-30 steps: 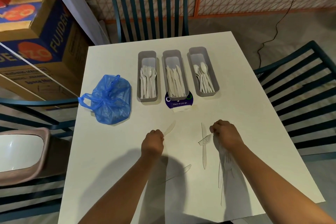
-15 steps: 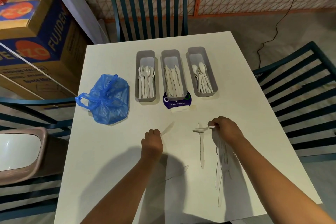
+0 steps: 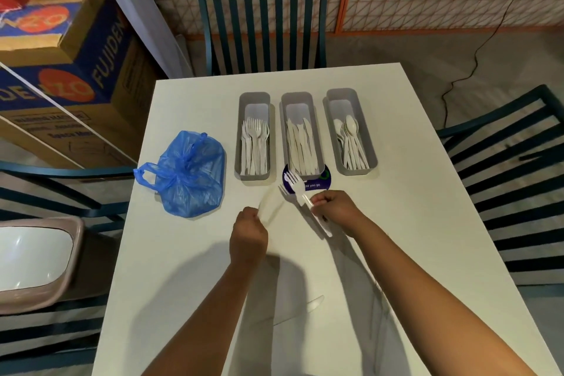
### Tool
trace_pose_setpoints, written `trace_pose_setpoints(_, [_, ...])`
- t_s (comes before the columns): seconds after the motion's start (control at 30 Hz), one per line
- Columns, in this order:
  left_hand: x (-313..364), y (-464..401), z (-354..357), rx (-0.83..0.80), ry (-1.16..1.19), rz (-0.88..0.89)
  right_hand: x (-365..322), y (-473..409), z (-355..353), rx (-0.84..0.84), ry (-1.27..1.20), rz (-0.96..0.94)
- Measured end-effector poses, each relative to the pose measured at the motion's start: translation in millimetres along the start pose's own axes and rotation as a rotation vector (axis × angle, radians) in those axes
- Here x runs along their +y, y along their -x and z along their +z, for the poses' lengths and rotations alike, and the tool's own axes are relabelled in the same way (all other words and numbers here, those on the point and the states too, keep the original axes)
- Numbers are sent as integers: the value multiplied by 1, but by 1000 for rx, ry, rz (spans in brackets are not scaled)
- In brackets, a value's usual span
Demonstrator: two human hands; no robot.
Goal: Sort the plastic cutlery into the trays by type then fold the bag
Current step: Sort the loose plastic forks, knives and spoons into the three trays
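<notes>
Head view looks down on a white table (image 3: 396, 223) with three grey trays in a row at upper centre: the left tray (image 3: 253, 98) holds forks, the middle tray (image 3: 297, 98) holds knives, and the right tray (image 3: 341, 94) holds spoons. A blue bag (image 3: 190, 174), knotted, lies left of the trays. The right hand (image 3: 337, 210) is curled round a bundle of cutlery, pinching a white fork (image 3: 294, 185) whose tines point up-left over a dark round sticker (image 3: 320, 185) reading "you go". The left hand (image 3: 248, 233) is closed on a blurred knife (image 3: 270, 203). Another knife (image 3: 305, 308) lies on the table near the bottom, between the forearms. A cardboard box (image 3: 76, 49) at upper left reads "FUJIDEN".
</notes>
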State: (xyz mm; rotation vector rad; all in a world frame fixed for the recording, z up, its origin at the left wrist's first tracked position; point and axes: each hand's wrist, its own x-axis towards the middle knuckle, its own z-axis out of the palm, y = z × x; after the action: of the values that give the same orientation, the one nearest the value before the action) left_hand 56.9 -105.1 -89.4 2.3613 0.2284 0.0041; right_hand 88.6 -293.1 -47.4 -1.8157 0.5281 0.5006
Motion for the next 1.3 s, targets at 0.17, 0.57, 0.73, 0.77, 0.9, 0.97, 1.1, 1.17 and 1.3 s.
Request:
trace_pose_setpoints(0.17, [16, -26, -20, 102, 184, -74, -42, -28, 28, 25, -91, 25])
trace_pose_setpoints(0.57, [1, -71, -40, 8, 202, -275, -107, -90, 70, 145, -147, -57])
trace_pose_setpoints(0.73, [-3, -79, -41, -7, 222, -320, -115, -92, 81, 125, -185, -159])
trace_pose_setpoints(0.77, [-2, -80, -41, -4, 224, -322, -111, -88, 81, 123, -156, -190])
trace_pose_setpoints(0.9, [10, -85, -36, 19, 233, -280, -61, -58, 78, 99, -15, -354])
trace_pose_setpoints(0.97, [20, -89, -31, 14, 247, -231, -22, -46, 70, 57, 159, -400])
trace_pose_setpoints(1.1, [43, -95, -17, -47, 282, -74, 28, -34, 41, 67, 645, -519])
trace_pose_setpoints(1.17, [56, -97, -8, -83, 318, -8, 42, -31, 24, 168, 838, -517])
trace_pose_setpoints(1.3, [88, -108, 2, -278, 389, -151, 55, -26, 4, 140, 1063, -198])
